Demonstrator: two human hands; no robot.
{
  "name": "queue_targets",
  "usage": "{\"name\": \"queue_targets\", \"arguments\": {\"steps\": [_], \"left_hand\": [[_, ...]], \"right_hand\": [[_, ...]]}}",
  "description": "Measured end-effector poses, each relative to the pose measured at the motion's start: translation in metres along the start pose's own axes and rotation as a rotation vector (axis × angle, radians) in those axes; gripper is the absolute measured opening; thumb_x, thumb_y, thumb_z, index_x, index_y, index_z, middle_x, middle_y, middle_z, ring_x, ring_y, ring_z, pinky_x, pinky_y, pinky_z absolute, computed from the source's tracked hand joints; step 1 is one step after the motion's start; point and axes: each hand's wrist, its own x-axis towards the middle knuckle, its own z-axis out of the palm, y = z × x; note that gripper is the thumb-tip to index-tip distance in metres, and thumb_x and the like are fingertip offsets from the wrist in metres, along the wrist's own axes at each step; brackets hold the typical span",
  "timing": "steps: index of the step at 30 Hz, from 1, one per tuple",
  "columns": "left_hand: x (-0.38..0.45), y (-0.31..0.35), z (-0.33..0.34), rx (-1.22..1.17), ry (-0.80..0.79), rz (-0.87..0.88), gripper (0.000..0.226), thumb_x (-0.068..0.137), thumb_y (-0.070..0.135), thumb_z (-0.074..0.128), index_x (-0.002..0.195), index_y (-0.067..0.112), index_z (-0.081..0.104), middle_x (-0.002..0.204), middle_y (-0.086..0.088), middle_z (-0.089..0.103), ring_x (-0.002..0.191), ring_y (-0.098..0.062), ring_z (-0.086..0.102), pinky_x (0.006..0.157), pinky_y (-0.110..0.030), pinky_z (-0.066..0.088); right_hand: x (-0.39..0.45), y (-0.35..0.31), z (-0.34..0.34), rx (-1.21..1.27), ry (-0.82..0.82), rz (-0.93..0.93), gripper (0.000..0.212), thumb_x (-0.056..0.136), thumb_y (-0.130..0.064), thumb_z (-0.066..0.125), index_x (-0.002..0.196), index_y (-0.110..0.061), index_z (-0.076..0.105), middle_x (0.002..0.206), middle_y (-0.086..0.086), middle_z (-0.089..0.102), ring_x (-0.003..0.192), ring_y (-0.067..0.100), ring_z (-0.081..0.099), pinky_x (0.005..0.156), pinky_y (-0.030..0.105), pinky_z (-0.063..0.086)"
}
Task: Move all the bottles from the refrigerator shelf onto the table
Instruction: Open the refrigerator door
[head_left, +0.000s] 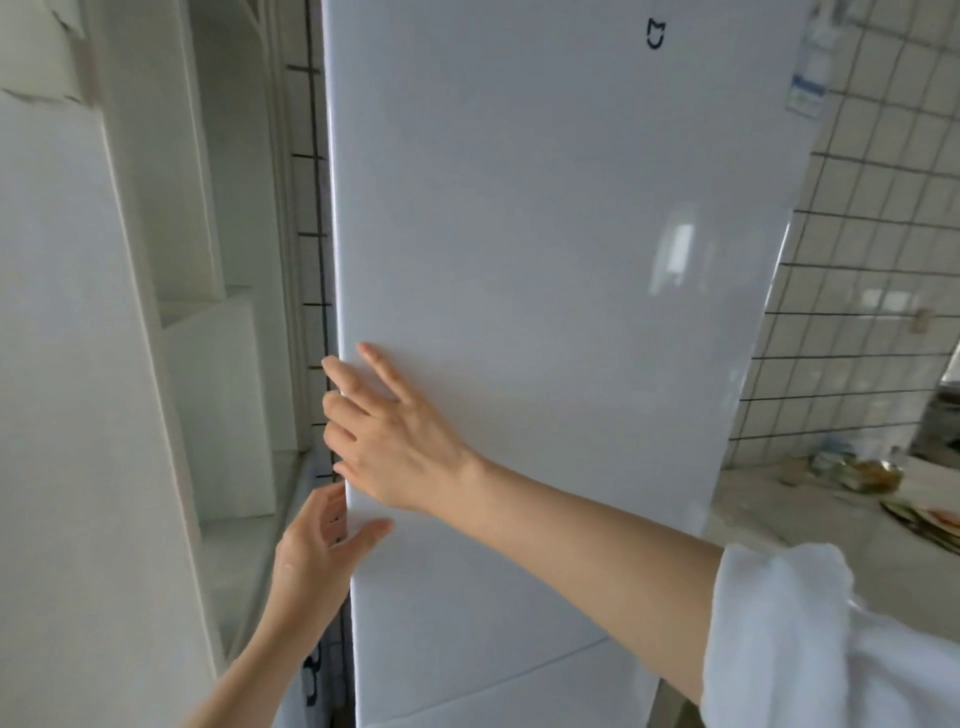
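A tall white refrigerator door (545, 260) fills the middle of the view and it is closed. My right hand (395, 436) lies flat on the door near its left edge, fingers spread, with the fingertips at the edge. My left hand (317, 556) is lower down at the same left edge, fingers curled around the edge and thumb on the door's front. Neither hand holds a loose object. The shelves and the bottles are hidden behind the door.
A white wall and a recessed ledge (228, 519) stand close on the left, leaving a narrow gap beside the fridge. A tiled wall (872, 260) runs at the right. Below it a counter (810, 519) carries dishes and clutter.
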Motion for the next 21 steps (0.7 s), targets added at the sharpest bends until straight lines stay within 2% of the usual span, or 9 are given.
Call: {"name": "queue_targets", "arguments": {"steps": [3,4,6,9,13,15,17,19,21], "left_hand": [[0.002,-0.002,-0.005,-0.035,-0.025,-0.022,0.04,0.069,0.02,0.088,0.101,0.021,0.064,0.095,0.003,0.073,0.095,-0.015,0.067,0.085,-0.027,0.053],[0.002,-0.002,-0.007,-0.041,-0.038,-0.026,0.044,0.067,0.026,0.089,0.102,0.02,0.064,0.097,0.001,0.073,0.097,-0.018,0.068,0.088,-0.034,0.053],[0.0,0.001,-0.01,-0.048,-0.056,-0.028,0.042,0.067,0.029,0.087,0.101,0.022,0.065,0.096,0.002,0.074,0.096,-0.018,0.069,0.088,-0.039,0.053],[-0.003,0.005,-0.013,-0.077,-0.076,-0.042,0.034,0.072,0.018,0.085,0.099,0.023,0.064,0.096,0.002,0.075,0.093,-0.019,0.07,0.081,-0.035,0.054],[-0.022,0.014,-0.017,-0.103,-0.109,-0.018,0.037,0.069,0.024,0.088,0.096,0.025,0.063,0.097,0.005,0.073,0.097,-0.015,0.069,0.086,-0.034,0.053],[-0.042,0.023,-0.017,-0.09,-0.1,0.012,0.035,0.068,0.023,0.087,0.094,0.027,0.063,0.095,0.01,0.072,0.097,-0.009,0.067,0.083,-0.025,0.052],[-0.063,0.028,-0.015,-0.112,-0.094,0.057,0.038,0.065,0.028,0.087,0.094,0.027,0.063,0.094,0.012,0.071,0.094,-0.007,0.066,0.084,-0.024,0.052],[-0.083,0.033,-0.014,-0.131,-0.127,0.144,0.043,0.067,0.041,0.085,0.102,0.032,0.062,0.105,0.014,0.068,0.102,-0.005,0.063,0.095,-0.027,0.047],[-0.102,0.041,-0.014,-0.169,-0.198,0.23,0.033,0.076,0.049,0.072,0.106,0.045,0.059,0.123,0.016,0.063,0.117,-0.005,0.057,0.102,-0.029,0.041]], "right_hand": [[0.002,-0.004,-0.005,-0.035,-0.027,0.041,0.032,0.081,-0.044,0.062,0.097,-0.018,0.073,0.107,-0.001,0.067,0.132,0.03,0.044,0.115,0.055,0.021],[0.002,-0.005,-0.006,-0.042,-0.026,0.05,0.033,0.081,-0.045,0.062,0.097,-0.018,0.074,0.108,-0.002,0.067,0.132,0.029,0.044,0.115,0.055,0.022],[0.002,-0.006,-0.009,-0.064,-0.024,0.053,0.035,0.081,-0.047,0.063,0.097,-0.018,0.074,0.108,-0.002,0.067,0.131,0.029,0.045,0.115,0.054,0.024],[0.003,-0.008,-0.011,-0.09,-0.011,0.057,0.034,0.08,-0.047,0.065,0.095,-0.018,0.074,0.105,-0.001,0.067,0.129,0.029,0.047,0.114,0.054,0.026],[-0.006,-0.012,-0.017,0.007,0.142,0.06,0.025,0.084,-0.034,0.062,0.083,-0.011,0.071,0.095,0.006,0.065,0.124,0.033,0.051,0.115,0.058,0.021],[-0.02,-0.013,-0.029,0.091,0.216,0.069,0.025,0.088,-0.028,0.056,0.08,-0.007,0.068,0.097,0.009,0.066,0.125,0.034,0.051,0.115,0.057,0.02],[-0.036,-0.013,-0.051,0.182,0.262,0.092,0.023,0.088,-0.022,0.056,0.077,-0.005,0.067,0.103,0.012,0.067,0.127,0.034,0.051,0.114,0.056,0.023],[-0.053,-0.015,-0.075,0.241,0.284,0.113,0.021,0.089,-0.019,0.055,0.082,-0.005,0.069,0.114,0.014,0.067,0.128,0.033,0.05,0.114,0.055,0.026],[-0.073,-0.017,-0.099,0.271,0.31,0.159,0.02,0.089,-0.018,0.057,0.094,-0.005,0.071,0.122,0.015,0.064,0.128,0.033,0.05,0.11,0.056,0.031]]}}
